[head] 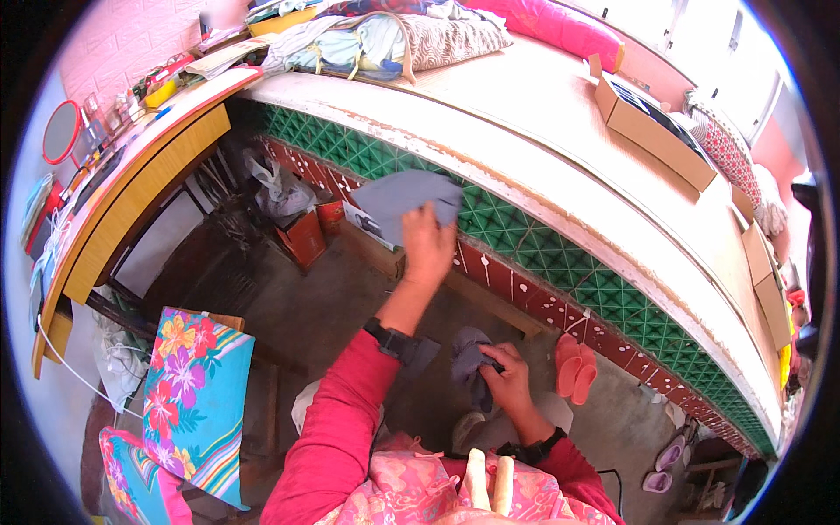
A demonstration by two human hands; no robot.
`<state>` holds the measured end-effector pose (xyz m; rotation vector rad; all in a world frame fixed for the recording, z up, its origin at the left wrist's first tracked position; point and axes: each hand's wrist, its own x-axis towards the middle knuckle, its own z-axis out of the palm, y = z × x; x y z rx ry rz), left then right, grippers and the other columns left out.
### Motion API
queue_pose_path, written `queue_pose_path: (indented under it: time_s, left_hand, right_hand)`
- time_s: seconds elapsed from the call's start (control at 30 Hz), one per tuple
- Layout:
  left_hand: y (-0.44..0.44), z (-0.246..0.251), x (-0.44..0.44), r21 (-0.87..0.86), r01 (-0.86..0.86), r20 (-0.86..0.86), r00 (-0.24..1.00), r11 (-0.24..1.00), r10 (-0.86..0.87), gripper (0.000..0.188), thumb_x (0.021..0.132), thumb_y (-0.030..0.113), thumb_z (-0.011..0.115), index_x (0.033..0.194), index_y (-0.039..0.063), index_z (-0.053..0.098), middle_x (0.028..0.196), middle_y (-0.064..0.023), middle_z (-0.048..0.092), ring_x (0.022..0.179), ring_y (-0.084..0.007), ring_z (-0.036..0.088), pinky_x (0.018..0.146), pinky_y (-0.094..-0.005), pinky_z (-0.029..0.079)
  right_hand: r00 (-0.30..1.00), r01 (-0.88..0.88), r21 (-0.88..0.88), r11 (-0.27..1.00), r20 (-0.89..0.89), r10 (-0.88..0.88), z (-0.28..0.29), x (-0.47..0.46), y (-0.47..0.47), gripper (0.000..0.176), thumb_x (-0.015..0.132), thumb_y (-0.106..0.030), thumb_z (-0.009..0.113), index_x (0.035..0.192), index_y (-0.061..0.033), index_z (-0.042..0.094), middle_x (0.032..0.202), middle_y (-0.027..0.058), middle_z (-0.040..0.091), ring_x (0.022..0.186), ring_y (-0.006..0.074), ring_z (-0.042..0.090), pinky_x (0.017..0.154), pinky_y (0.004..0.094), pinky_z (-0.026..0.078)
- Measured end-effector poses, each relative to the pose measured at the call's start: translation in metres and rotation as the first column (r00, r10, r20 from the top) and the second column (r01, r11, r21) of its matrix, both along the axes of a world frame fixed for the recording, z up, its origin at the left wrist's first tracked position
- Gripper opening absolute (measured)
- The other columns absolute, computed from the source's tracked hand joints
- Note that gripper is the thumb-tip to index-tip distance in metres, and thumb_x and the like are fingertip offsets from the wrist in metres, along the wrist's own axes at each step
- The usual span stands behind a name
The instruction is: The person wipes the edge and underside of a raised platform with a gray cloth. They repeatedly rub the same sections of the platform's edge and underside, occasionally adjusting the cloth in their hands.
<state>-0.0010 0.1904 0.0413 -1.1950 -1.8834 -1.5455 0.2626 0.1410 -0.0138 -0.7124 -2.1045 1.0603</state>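
My left hand [428, 243] is stretched forward, its fingers closed on a piece of blue-grey fabric [400, 197] that hangs before the green tiled side of the raised platform. Nearer to my body, my right hand [508, 374] grips a second, darker grey cloth [469, 357] between thumb and fingers, above my lap. Part of that cloth dangles below the fingers. Dark bands circle both wrists, over red sleeves. Behind the fabric in my left hand, a printed carton [367, 223] shows partly.
Along the front runs the white platform edge [525, 184], bearing an open cardboard box [656, 144] and folded bedding [367, 42]. A wooden desk [151, 203] stands left, near a flowered cloth [197, 400]. Orange slippers [575, 371] lie on the floor at the right.
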Motion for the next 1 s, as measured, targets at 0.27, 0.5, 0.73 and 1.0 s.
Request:
queue_pose_path:
  time_s: [0.27,0.5,0.73,1.0]
  left_hand:
    - [-0.042,-0.009,0.106,-0.47,0.328,-0.214,0.858,0.82,-0.466,0.041,0.066,0.018,0.069,0.106,0.011,0.063,0.103,-0.015,0.057,0.105,-0.0348,0.049,0.095,-0.0532,0.033]
    - [-0.045,-0.027,0.105,-0.389,0.29,-0.446,0.772,0.874,-0.454,0.046,0.064,0.023,0.069,0.11,0.014,0.064,0.122,-0.0122,0.053,0.126,-0.0334,0.04,0.107,-0.0552,0.023]
    - [-0.038,-0.032,0.043,-0.406,0.126,-0.127,0.973,0.905,-0.193,0.034,0.077,0.023,0.062,0.107,0.006,0.061,0.098,-0.0167,0.059,0.097,-0.0347,0.053,0.09,-0.0489,0.038]
    - [-0.006,-0.031,-0.047,-0.026,-0.152,0.179,0.972,0.988,0.154,0.042,0.086,0.03,0.059,0.101,-0.009,0.054,0.096,-0.0282,0.055,0.092,-0.0443,0.05,0.084,-0.0504,0.038]
  right_hand:
    - [0.999,-0.013,0.177,0.984,0.051,0.004,-0.03,-0.005,0.007,0.031,0.071,-0.004,0.067,0.102,-0.0076,0.068,0.095,0.0156,0.062,0.089,0.033,0.061,0.076,0.0385,0.049]
    - [0.982,-0.002,0.213,0.977,0.183,-0.038,-0.035,0.002,0.005,0.031,0.073,-0.008,0.065,0.103,-0.0099,0.068,0.096,0.0172,0.061,0.089,0.0354,0.061,0.075,0.0395,0.05]
    - [0.981,-0.029,0.136,0.99,0.194,0.002,-0.023,0.001,0.002,0.036,0.072,-0.005,0.066,0.107,-0.0114,0.068,0.095,0.0146,0.062,0.092,0.0314,0.061,0.08,0.0362,0.049]
    - [0.969,-0.043,0.123,0.991,0.247,0.011,-0.027,-0.002,0.006,0.037,0.071,-0.006,0.067,0.107,-0.0135,0.068,0.094,0.0127,0.062,0.092,0.0307,0.06,0.08,0.0364,0.049]
